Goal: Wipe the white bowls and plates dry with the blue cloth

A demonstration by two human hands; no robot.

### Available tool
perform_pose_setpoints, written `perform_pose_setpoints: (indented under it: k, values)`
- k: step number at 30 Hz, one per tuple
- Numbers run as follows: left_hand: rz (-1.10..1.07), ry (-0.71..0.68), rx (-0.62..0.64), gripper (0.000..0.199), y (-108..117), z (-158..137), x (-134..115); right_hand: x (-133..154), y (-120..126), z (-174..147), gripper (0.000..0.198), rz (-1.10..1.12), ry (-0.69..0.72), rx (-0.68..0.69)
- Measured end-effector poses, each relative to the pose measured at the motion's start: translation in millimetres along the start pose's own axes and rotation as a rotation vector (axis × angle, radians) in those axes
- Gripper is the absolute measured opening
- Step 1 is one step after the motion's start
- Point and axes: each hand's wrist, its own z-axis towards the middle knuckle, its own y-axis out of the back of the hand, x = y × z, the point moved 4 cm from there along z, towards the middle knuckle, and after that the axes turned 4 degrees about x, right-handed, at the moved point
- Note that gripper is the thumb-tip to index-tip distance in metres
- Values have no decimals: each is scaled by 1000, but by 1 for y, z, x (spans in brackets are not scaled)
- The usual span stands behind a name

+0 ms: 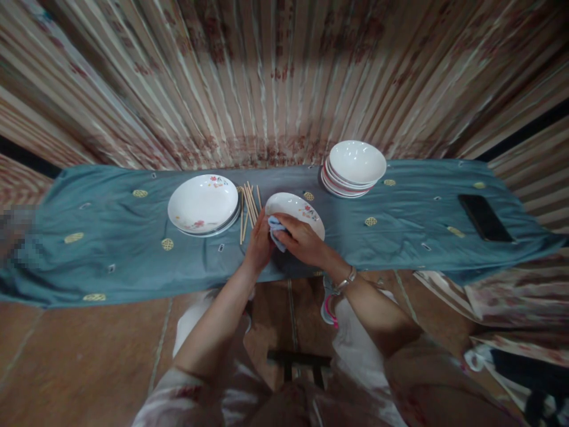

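Note:
A white plate [291, 203] with a floral print is in front of me, its near part covered by my hands. My left hand [259, 244] is closed at the plate's left rim; its fingertips are hidden. Bunched against the plate's near side is a light blue cloth [276, 224], gripped in my right hand [306, 242], which wears a bracelet at the wrist. The two hands nearly meet at the cloth. Several wooden chopsticks [250, 204] lie loosely just left of the plate, close to my left hand.
A stack of floral plates [202, 203] sits left of the chopsticks. Stacked white bowls [355, 163] stand at the back right. A black phone [483, 217] lies farther right on the blue tablecloth [133, 249]. A pleated curtain [284, 83] hangs behind the table.

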Motion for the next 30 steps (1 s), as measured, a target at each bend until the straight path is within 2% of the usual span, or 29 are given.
perform_pose_setpoints:
  k: [4,9,18,24,30]
  values:
    - [-27,-23,66,48,-2,-3,-1,-7,0,6,44,68,-8,-34]
    - [-57,68,26,52,-1,-5,-2,-18,-8,11,53,20,-4,-31]
    - [-105,175,20,53,-6,-9,-7,-36,-10,21,60,-165,-165,24]
    - [-76,187,52,60,-2,-9,-5,-39,-1,21,55,-405,-287,77]
    - [-75,186,47,63,-1,-9,-3,-37,9,11,49,-559,-363,197]
